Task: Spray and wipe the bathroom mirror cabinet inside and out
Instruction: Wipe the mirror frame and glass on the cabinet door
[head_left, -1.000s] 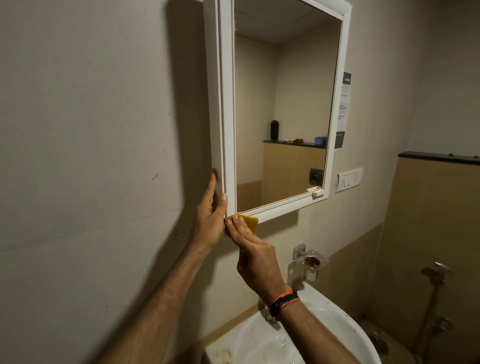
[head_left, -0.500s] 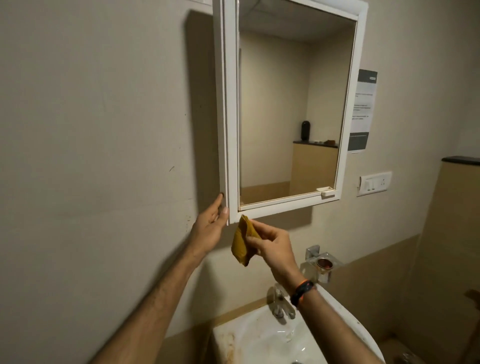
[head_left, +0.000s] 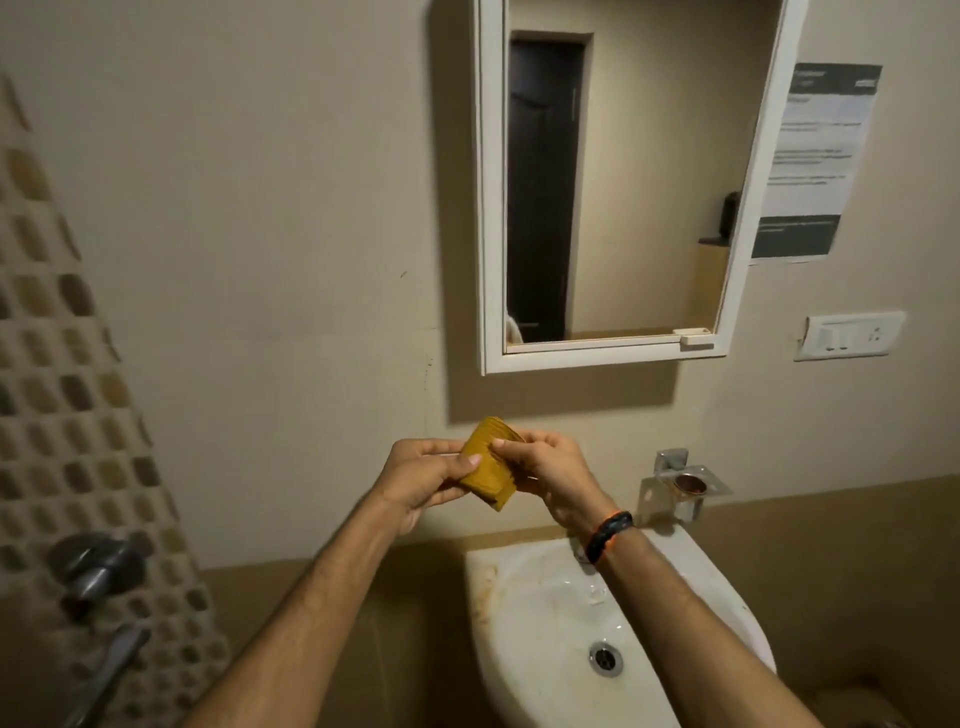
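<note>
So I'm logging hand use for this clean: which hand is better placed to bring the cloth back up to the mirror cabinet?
Probably the right hand. Both hands pinch the yellow cloth, but the right sits more directly under the mirror cabinet; the left hand lies further out to its side.

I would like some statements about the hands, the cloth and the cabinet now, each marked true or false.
1. Both the left hand and the right hand hold the yellow cloth. True.
2. The cabinet door stands wide open. False: it is closed.
3. The cloth touches the mirror. False: it is held below the cabinet, apart from it.
4. A white sink is below the hands. True.
</note>
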